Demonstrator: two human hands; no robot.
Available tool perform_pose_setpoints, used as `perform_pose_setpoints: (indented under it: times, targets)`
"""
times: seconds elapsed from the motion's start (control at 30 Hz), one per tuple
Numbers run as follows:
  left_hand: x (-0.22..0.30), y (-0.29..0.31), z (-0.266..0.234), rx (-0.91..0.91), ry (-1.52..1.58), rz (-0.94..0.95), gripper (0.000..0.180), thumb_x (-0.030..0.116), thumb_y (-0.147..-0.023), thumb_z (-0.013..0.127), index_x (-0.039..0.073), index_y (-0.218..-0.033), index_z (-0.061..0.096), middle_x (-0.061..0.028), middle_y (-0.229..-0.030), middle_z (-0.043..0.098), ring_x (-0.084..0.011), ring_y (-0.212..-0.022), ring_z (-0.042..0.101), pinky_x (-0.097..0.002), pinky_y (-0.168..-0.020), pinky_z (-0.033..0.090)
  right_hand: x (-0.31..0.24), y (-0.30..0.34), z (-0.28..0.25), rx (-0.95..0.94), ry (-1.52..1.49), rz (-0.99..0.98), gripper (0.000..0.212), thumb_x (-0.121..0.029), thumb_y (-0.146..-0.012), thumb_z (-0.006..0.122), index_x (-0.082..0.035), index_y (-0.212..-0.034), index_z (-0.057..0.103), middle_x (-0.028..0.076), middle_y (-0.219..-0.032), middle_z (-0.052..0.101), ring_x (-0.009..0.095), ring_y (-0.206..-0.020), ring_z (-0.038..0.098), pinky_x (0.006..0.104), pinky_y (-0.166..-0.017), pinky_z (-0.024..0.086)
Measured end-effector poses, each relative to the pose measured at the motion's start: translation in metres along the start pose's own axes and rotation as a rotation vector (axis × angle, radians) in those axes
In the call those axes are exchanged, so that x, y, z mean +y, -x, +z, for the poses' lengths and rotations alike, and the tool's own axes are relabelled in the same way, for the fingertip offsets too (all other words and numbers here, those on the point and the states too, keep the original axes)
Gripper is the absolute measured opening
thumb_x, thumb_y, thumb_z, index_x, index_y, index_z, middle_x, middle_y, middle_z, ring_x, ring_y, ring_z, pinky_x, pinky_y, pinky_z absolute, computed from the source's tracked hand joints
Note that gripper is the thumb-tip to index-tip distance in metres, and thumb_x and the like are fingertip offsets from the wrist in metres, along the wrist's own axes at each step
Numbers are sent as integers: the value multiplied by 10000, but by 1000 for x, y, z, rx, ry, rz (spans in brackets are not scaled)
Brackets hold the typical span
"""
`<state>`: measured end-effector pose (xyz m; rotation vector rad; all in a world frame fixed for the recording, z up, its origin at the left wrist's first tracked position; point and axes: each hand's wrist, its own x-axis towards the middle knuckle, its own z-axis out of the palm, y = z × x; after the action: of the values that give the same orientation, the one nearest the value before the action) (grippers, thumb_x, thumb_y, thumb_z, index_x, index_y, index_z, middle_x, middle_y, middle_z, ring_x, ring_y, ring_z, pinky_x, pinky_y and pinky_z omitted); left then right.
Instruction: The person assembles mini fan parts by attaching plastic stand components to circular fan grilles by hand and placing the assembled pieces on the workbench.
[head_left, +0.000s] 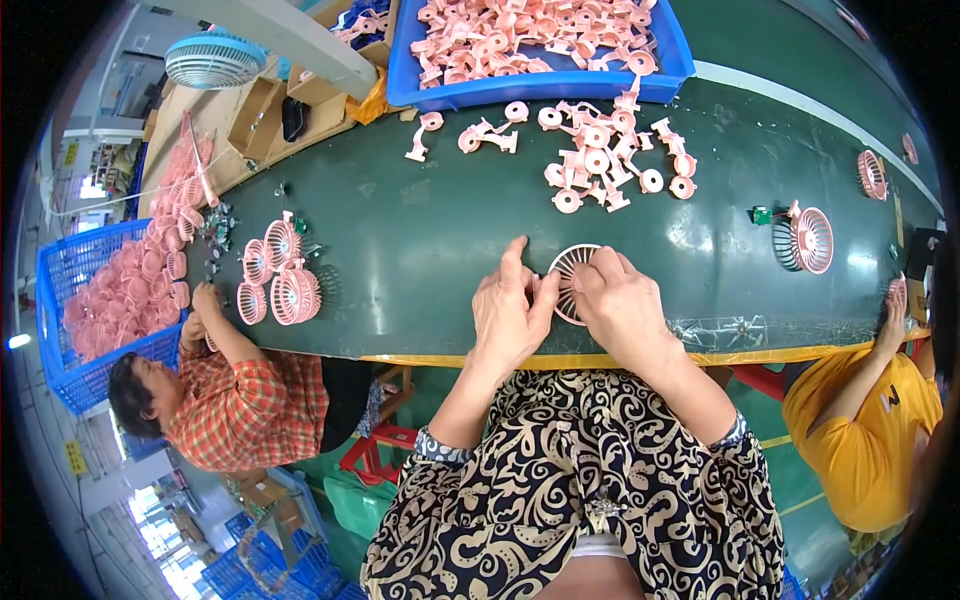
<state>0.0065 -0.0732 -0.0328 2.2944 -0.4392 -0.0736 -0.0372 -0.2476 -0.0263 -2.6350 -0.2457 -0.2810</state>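
A round pink fan grille (566, 308) with thin radial ribs is between my two hands, just above the green table near its front edge. My left hand (512, 312) grips the grille's left rim with the thumb against it, its index finger raised; the other fingers are partly hidden. Bent over the grille's right side, my right hand (622, 305) has its fingers closed on the ribs and covers much of that half. Whether a small part is under those fingertips I cannot tell.
Loose pink fan brackets (596, 160) lie ahead, before a blue tray (540, 90) full of more. Pink grilles (296, 296) stand at the left, near a blue crate (60, 335). A co-worker in plaid (240, 410) sits left, another in yellow (860, 430) right, near a grille (811, 240).
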Motion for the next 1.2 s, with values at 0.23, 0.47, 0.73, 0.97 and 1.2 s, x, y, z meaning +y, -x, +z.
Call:
perform_pose_setpoints:
  times: [0.23, 0.47, 0.73, 0.97, 1.2]
  targets:
    - [2, -4, 1, -28, 27, -40, 517, 196, -947, 705, -24, -1358, 483, -63, -634, 620, -305, -595, 641, -455, -696, 525, 3, -1, -2, -31, 24, 6, 138, -107, -831, 754, -40, -924, 676, 101, -951, 594, 273, -843, 679, 400, -665, 582]
    - [-4, 0, 1, 64, 22, 43, 337, 208, -951, 730, 14, -1210, 638, -120, -737, 676, -273, -653, 674, -398, -640, 533, -9, -8, -10, -169, 142, 11, 155, -127, -831, 758, -42, -944, 694, 103, -1019, 630, 273, -890, 697, 384, -702, 594]
    - [-41, -11, -67, 285, -1, -16, 414, 259, -914, 752, 29, -1238, 635, -151, -1056, 707, -349, -1054, 631, -460, -889, 518, -2, 13, -43, -13, -202, 88, 469, -180, -767, 873, -23, -1169, 690, 144, -1223, 653, 374, -1036, 677, 447, -842, 571]
    - [-157, -6, -194, 901, -997, -171, 489, 256, -914, 722, 16, -1322, 601, -207, -1325, 630, -379, -1180, 596, -484, -1031, 449, 70, 55, -83, 75, -26, 386, 444, -156, -828, 834, -3, -1217, 686, 162, -1305, 636, 352, -1139, 660, 404, -954, 531]
    - [-223, 19, -231, 635, -27, -603, 495, 422, -1033, 591, -59, -1124, 666, -149, -884, 706, -228, -839, 677, -377, -797, 510, 157, 90, -106, 348, 379, 647, 339, -197, -921, 777, -30, -1208, 705, 146, -1267, 663, 310, -1027, 698, 402, -874, 558]
